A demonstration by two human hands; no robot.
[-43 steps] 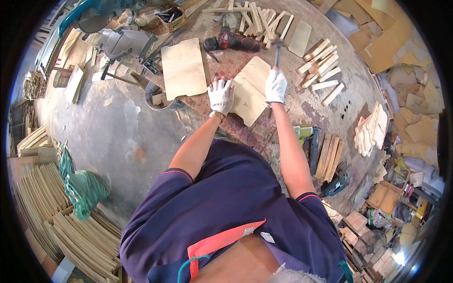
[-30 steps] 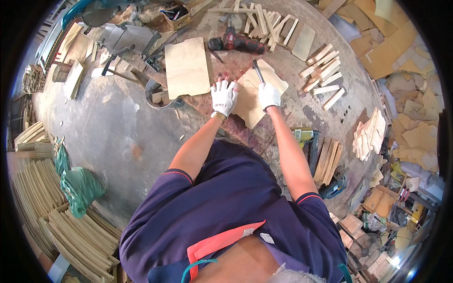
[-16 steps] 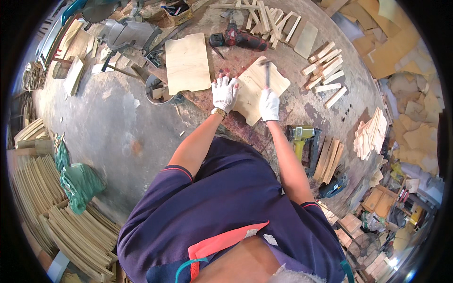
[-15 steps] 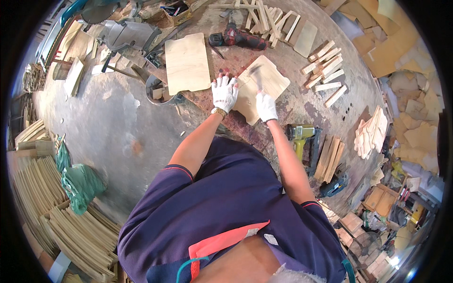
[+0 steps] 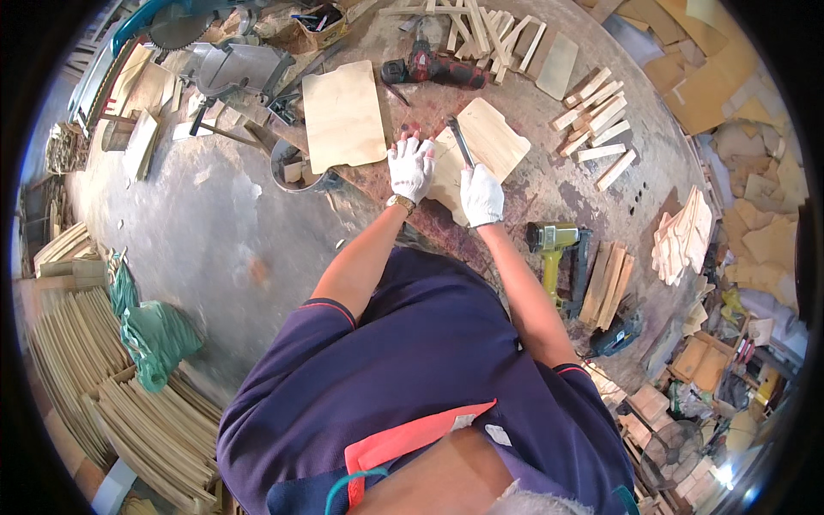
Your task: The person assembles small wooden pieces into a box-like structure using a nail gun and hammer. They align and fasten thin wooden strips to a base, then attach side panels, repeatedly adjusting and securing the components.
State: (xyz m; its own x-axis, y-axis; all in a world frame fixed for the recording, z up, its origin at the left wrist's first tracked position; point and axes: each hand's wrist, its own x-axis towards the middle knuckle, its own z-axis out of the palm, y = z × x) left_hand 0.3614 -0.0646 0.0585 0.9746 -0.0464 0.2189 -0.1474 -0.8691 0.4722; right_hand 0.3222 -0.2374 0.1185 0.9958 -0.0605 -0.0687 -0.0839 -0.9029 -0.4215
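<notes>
Right hand [image 5: 481, 194] lowered, hammer [image 5: 460, 142] over board [image 5: 485, 148]

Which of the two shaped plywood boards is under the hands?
The right-hand pale plywood board: the gloved left hand presses on it, the right hand holds a hammer over it. The other board lies untouched.

Light: bright, even daylight; soft shadows are cast.
Distortion: straight edges are bent far from the hands; black rim.
Focus: sharp centrally.
</notes>
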